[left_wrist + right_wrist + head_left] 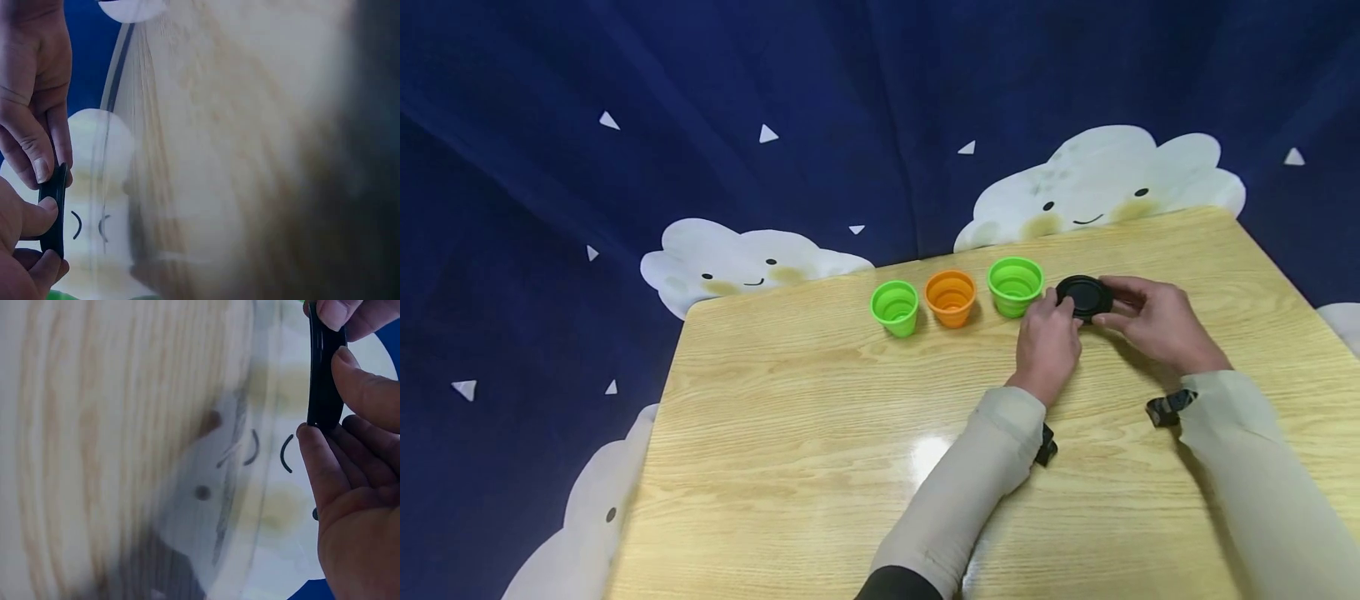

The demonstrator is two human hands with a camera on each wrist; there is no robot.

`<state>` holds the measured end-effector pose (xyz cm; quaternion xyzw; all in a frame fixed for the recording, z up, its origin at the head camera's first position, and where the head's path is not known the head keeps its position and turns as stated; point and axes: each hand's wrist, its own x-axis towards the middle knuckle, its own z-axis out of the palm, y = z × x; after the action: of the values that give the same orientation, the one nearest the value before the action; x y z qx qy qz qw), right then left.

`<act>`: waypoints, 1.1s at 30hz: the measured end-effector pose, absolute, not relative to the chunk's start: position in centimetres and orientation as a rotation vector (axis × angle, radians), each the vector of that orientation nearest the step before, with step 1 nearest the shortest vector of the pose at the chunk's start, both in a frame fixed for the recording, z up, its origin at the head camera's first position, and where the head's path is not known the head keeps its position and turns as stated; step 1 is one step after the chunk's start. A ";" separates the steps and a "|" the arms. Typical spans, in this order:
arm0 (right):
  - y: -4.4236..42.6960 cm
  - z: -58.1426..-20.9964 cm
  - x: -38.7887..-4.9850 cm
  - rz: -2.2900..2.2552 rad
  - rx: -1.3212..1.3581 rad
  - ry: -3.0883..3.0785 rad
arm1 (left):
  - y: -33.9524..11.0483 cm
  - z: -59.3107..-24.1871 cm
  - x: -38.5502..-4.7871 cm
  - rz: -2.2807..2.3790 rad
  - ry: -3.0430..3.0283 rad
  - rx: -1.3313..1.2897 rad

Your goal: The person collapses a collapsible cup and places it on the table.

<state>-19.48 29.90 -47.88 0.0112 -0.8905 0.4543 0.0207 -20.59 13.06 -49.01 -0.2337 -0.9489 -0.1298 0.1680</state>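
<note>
A black collapsible cup (pixel 1084 297), pressed flat into a ringed disc, is held between both hands above the table's back right part. My left hand (pixel 1048 346) pinches its left edge, and my right hand (pixel 1165 325) grips the right edge between thumb and fingers. Seen edge-on in the left wrist view, the thin black cup (pixel 55 215) has fingers on both ends. In the right wrist view, the thumb lies against one face of the cup (pixel 324 375). Just left of the hands stands a large green cup (pixel 1015 287) with stepped walls.
An orange cup (pixel 951 298) and a smaller green cup (pixel 895 308) stand upright, mouths up, left of the large green one. The wooden table (pixel 775 433) meets a dark blue curtain (pixel 820 100) with white clouds behind its back edge.
</note>
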 end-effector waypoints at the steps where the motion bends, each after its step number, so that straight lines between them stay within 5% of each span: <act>1: 30.0 -47.9 -19.6 1.411 0.029 -2.770 | 13.2 -49.1 -20.7 -0.370 -2.710 -0.656; 33: 30.5 -48.7 -21.9 1.275 -0.019 -2.932 | 15.5 -48.8 -22.1 -0.231 -2.965 -0.533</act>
<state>-21.85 30.51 -48.70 -0.0058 -0.9166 0.3987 -0.0278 -22.07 15.48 -48.78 -0.1761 -0.9796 -0.0762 0.0599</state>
